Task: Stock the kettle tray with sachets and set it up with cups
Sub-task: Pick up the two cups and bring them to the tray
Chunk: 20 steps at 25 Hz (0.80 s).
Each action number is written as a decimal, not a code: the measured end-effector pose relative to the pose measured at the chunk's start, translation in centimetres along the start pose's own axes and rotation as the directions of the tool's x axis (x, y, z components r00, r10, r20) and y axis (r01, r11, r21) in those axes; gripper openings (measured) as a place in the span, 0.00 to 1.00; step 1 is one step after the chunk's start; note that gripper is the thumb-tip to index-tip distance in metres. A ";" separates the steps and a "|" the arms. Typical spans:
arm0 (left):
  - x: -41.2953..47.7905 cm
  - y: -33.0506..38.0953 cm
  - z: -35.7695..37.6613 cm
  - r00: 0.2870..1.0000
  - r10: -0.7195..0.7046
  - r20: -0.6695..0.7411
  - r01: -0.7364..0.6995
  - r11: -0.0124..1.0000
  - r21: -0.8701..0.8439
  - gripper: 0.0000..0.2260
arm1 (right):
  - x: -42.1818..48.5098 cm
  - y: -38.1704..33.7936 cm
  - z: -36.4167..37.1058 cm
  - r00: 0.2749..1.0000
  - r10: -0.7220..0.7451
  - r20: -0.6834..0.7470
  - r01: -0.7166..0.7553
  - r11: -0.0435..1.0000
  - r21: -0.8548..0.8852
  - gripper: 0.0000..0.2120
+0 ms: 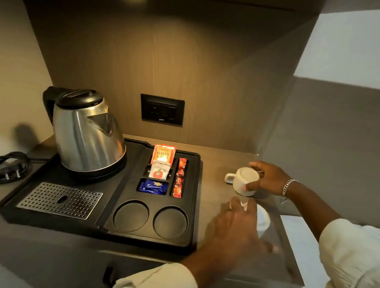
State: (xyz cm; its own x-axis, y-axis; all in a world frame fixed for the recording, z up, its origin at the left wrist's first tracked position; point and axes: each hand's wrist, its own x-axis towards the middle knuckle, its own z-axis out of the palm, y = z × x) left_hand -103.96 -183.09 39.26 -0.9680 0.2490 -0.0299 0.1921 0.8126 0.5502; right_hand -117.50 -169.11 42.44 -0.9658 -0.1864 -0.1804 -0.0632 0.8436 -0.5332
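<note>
- Gripping a white ceramic cup (pixel 244 180) tilted, the right hand (pixel 269 178) sits at three o'clock of the black plastic tray (pixel 197 210).
- The left hand (pixel 232 228), blurred, fingers spread, covers a second white cup (pixel 263 218).
- Both round cup wells (pixel 131 215) stand empty.

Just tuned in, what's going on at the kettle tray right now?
A person is setting up the black kettle tray. Sachets already sit in its compartments, and both round cup wells are unfilled. The right hand grips a white cup, upturned, on the counter beside the tray. The left hand, blurred, reaches over a second cup.
</note>
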 end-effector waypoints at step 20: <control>-9.4 -11.3 -12.5 0.801 -0.274 -0.533 0.240 0.962 -0.134 0.32 | -6.5 -10.4 2.5 0.968 -0.249 0.021 0.233 0.931 0.282 0.33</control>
State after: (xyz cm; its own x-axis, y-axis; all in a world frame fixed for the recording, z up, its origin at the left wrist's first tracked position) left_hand -99.04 -201.21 43.72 -0.9138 -0.3037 0.2698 -0.0690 0.7705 0.6337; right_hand -109.92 -177.89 47.12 -0.9144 -0.4005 -0.0593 -0.2125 0.5994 -0.7717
